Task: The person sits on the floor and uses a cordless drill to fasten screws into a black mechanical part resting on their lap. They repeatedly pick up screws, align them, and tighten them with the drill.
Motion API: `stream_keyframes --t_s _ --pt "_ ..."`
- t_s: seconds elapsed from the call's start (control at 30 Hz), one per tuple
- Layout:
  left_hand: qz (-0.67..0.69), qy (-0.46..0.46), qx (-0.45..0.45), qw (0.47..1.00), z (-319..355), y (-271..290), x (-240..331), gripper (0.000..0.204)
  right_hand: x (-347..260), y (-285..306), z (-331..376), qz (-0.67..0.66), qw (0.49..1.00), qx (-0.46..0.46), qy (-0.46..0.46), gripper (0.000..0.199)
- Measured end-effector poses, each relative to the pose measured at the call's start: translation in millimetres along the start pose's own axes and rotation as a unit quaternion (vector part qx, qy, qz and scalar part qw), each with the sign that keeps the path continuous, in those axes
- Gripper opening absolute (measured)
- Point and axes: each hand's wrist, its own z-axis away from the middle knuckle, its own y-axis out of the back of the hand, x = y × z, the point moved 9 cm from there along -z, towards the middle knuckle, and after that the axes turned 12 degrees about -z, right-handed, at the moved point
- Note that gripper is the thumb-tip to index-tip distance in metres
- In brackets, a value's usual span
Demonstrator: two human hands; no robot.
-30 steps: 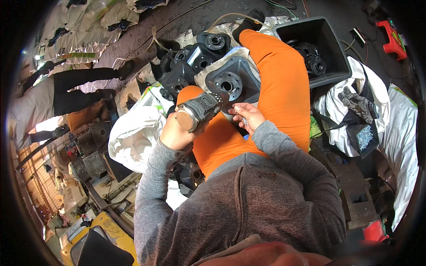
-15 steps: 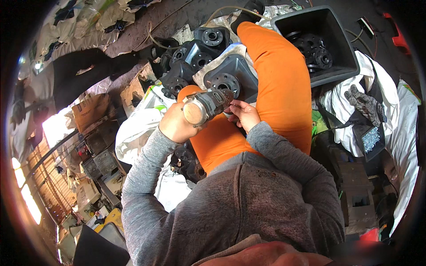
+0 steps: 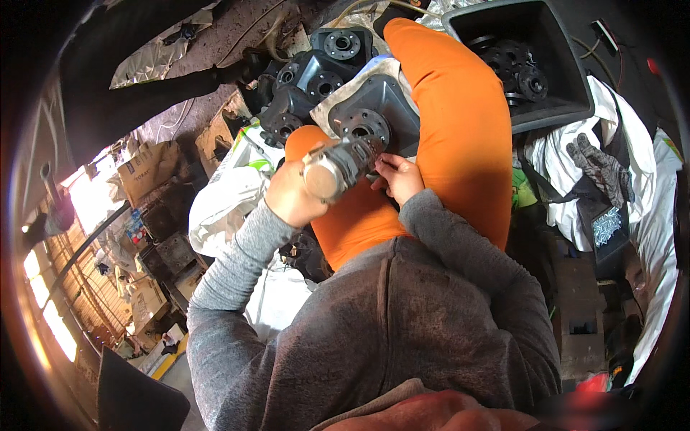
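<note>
My left hand (image 3: 293, 200) is wrapped round the grip of a power drill (image 3: 336, 169), whose chuck points away from me. Close to the chuck, my right hand (image 3: 402, 179) has its thumb and fingers pinched together; what they hold, if anything, is too small to make out. Just beyond the chuck, between my knees, lies a black square-based housing (image 3: 394, 97) with a round flange (image 3: 366, 123) pierced by holes. The drill partly covers the flange, and the drill's tip is hidden. A pale cloth (image 3: 325, 108) shows beneath the housing.
Several similar black housings (image 3: 316, 68) cluster beyond my left knee. At the far right, a black bin (image 3: 575, 115) holds round flanges (image 3: 514, 68). A patterned glove (image 3: 600, 169) lies on white sacking beside a tray of screws (image 3: 606, 226). Cardboard boxes (image 3: 147, 172) stand to the left.
The view has shifted slightly. My left hand still grips the drill, and my right hand stays pinched by the chuck, with only small movement.
</note>
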Motion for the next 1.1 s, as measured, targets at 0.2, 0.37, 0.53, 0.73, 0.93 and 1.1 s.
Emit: stream_keyframes --t_s 0.2,0.37,0.53,0.73,0.93,1.1 --pt "0.032 0.052 0.056 0.997 20.1 5.7 7.5 0.038 -5.0 -2.3 -8.4 0.073 0.994 -0.027 0.073 0.020" --pt "0.206 0.013 0.099 0.973 65.3 4.3 3.6 0.042 -5.2 -2.3 -4.3 0.035 0.998 -0.045 0.023 0.022" --pt "0.237 0.013 0.167 0.957 115.2 -7.2 -3.3 0.044 -3.6 -0.5 8.6 -0.105 0.988 -0.102 -0.053 0.012" --pt "0.271 0.019 0.167 0.948 120.1 -19.0 -7.3 0.046 1.0 0.3 8.8 -0.113 0.983 -0.129 -0.060 0.013" --pt "0.265 -0.006 0.189 0.946 117.3 -14.2 -5.0 0.048 3.1 1.3 5.3 -0.110 0.987 -0.109 -0.043 0.013" --pt "0.075 -0.087 0.176 0.978 112.5 -7.5 8.6 0.057 -0.4 1.0 7.9 -0.085 0.990 -0.105 -0.042 0.012"
